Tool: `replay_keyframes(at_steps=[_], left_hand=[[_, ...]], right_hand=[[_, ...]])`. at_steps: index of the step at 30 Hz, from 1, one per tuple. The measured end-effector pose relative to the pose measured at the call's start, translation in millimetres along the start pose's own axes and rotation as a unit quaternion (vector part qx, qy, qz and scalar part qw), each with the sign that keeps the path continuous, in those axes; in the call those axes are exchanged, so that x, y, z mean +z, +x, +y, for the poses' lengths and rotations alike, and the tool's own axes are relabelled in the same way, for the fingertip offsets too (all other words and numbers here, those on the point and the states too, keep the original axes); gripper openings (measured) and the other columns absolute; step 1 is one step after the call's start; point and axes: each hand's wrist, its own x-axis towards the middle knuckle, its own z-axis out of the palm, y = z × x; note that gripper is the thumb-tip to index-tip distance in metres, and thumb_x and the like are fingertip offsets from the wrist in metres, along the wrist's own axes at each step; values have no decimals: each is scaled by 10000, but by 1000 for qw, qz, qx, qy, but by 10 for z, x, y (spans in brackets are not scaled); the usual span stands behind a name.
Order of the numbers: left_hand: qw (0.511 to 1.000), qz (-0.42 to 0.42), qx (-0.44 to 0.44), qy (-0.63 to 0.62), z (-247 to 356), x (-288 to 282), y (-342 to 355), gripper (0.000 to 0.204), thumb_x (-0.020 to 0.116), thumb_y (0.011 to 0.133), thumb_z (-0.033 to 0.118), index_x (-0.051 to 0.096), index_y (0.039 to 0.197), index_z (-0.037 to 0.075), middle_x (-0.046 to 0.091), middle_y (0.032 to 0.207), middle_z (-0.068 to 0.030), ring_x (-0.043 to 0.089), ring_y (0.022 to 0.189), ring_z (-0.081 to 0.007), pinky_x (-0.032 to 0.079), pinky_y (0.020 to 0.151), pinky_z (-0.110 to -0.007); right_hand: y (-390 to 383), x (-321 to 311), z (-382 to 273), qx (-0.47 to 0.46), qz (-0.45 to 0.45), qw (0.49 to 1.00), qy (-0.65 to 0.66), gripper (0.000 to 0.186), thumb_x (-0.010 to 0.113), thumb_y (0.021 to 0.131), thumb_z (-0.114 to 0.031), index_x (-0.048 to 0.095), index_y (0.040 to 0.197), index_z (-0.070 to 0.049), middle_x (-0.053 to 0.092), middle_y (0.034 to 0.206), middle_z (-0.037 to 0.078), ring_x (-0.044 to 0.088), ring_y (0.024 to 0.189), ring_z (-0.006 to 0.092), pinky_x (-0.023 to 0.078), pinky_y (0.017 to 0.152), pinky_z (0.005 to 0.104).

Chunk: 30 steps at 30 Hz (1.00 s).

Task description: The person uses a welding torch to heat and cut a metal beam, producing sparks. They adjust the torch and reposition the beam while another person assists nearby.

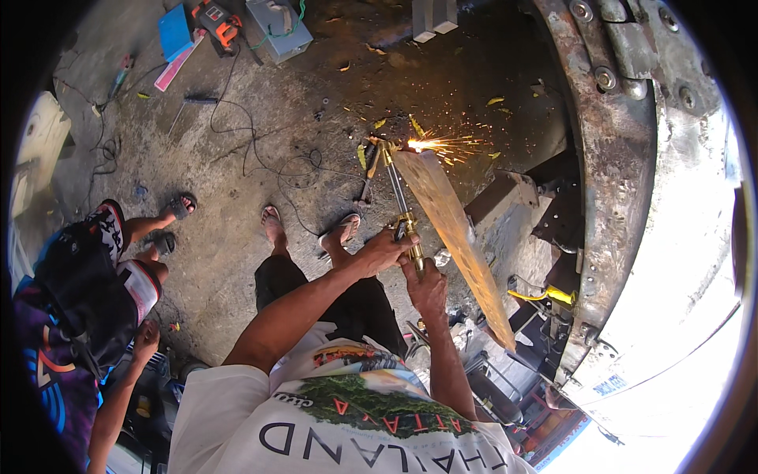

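Note:
A brass cutting torch (397,189) runs from my hands out to its tip, where a bright flame throws sparks (442,145) at the far end of a long rusty steel plate (454,229). My left hand (381,251) grips the torch's brass body. My right hand (425,286) holds the torch handle just below it, close beside the plate's edge. The plate slants from the flame down toward the lower right.
A large rusty curved steel structure with bolts (612,158) fills the right side. Another person (79,292) in sandals stands at the left. On the concrete floor lie cables (260,150), an orange power tool (215,20), a grey box (278,28) and a blue case (174,31).

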Motion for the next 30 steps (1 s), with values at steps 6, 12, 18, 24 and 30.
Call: replay_keyframes(at_steps=[6, 12, 18, 24, 30], left_hand=[[1000, -20, 1, -12, -42, -35, 28, 463, 700, 930, 477, 612, 911, 23, 528, 780, 7, 542, 684, -98, 509, 676, -316], [999, -27, -15, -19, -58, -33, 50, 438, 696, 937, 464, 616, 932, 33, 534, 808, 6, 539, 694, -97, 511, 703, -315], [999, -33, -22, -10, -70, -49, 73, 432, 686, 945, 461, 617, 940, 35, 532, 812, 13, 536, 700, -96, 511, 711, -312], [999, -32, -13, 15, 6, -49, 57, 422, 671, 954, 464, 621, 934, 45, 512, 785, 29, 520, 691, -81, 508, 695, -302], [999, -30, -11, 24, 10, -44, 64, 438, 681, 942, 478, 623, 928, 43, 518, 792, 29, 517, 682, -73, 517, 696, -295]], right_hand=[[-27, 24, -13, -11, 19, 1000, 3, 585, 684, 870, -579, 607, 894, 0, 643, 709, 287, 649, 741, 506, 500, 638, 554], [-28, 47, 15, -6, 20, 1000, 4, 581, 684, 874, -572, 601, 869, 3, 634, 689, 286, 644, 719, 506, 493, 621, 554], [-13, 39, 13, -4, 13, 999, 29, 596, 680, 876, -578, 595, 850, 11, 629, 675, 280, 641, 715, 509, 491, 623, 553], [-2, -1, -40, 14, 0, 1000, 27, 602, 678, 876, -581, 608, 867, 16, 638, 707, 287, 644, 733, 507, 491, 633, 545], [-12, -13, -48, 19, -1, 999, 34, 586, 684, 879, -564, 618, 869, 19, 639, 714, 279, 643, 738, 502, 487, 638, 535]])
